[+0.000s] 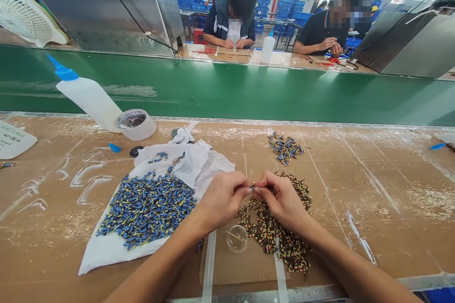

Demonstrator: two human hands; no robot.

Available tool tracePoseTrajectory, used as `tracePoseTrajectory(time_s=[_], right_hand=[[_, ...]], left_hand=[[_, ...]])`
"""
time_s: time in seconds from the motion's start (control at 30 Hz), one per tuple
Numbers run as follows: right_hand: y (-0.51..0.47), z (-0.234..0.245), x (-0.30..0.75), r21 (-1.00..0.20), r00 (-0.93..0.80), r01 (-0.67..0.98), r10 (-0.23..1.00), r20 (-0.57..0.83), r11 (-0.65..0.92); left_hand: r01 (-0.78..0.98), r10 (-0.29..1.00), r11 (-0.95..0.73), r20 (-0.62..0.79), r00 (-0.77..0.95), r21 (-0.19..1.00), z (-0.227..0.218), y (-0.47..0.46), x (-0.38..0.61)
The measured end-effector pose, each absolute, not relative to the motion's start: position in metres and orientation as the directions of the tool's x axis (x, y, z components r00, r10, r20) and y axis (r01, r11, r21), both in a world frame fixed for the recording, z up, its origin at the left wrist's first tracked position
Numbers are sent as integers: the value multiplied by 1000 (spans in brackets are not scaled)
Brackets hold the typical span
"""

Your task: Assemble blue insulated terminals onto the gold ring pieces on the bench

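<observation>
My left hand [222, 199] and my right hand [282, 201] meet fingertip to fingertip, both pinched closed. Between them shows a tiny blue piece [252, 187], at the left fingertips; what the right fingers grip is mostly hidden. Left of my hands, a heap of small blue, black and yellow pieces [145, 208] lies on a white sheet [94, 255]. Under and beside my right hand spreads a heap of small dark and yellow pieces [293, 251]. A clear cup [237, 247] with a thin stick [233, 235] stands just below my hands on taped cardboard [245, 272].
A smaller pile of blue and yellow pieces [284, 147] lies beyond my right hand. A tilted white bottle [88, 99] with a blue nozzle rests against a tape roll [140, 125]. Across the green belt [213, 90], two people sit working near another bottle [268, 48].
</observation>
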State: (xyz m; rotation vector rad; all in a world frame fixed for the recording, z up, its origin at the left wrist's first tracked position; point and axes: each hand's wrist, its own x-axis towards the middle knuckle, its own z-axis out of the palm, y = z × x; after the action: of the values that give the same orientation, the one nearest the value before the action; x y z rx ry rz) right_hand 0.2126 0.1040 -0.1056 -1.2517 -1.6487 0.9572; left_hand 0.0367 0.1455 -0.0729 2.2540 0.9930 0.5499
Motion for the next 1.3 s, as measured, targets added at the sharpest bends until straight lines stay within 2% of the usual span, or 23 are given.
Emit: tracePoseTrajectory(time_s=[0.23, 0.4, 0.6, 0.7, 1.3], right_hand=[[105, -111, 211, -966, -98, 216, 987, 123, 142], [110, -104, 217, -988, -134, 109, 987, 93, 108], [114, -100, 219, -992, -25, 68, 994, 102, 104], [114, -101, 217, -997, -45, 30, 997, 68, 70], [118, -108, 220, -999, -148, 37, 989, -21, -15]], left_hand=[[513, 785, -522, 149, 601, 681, -77, 142, 39], [484, 785, -522, 174, 595, 702, -76, 143, 40], [450, 796, -466, 139, 590, 761, -73, 146, 43], [434, 765, -497, 143, 628, 751, -74, 146, 44], [430, 735, -510, 117, 668, 745, -86, 152, 42]])
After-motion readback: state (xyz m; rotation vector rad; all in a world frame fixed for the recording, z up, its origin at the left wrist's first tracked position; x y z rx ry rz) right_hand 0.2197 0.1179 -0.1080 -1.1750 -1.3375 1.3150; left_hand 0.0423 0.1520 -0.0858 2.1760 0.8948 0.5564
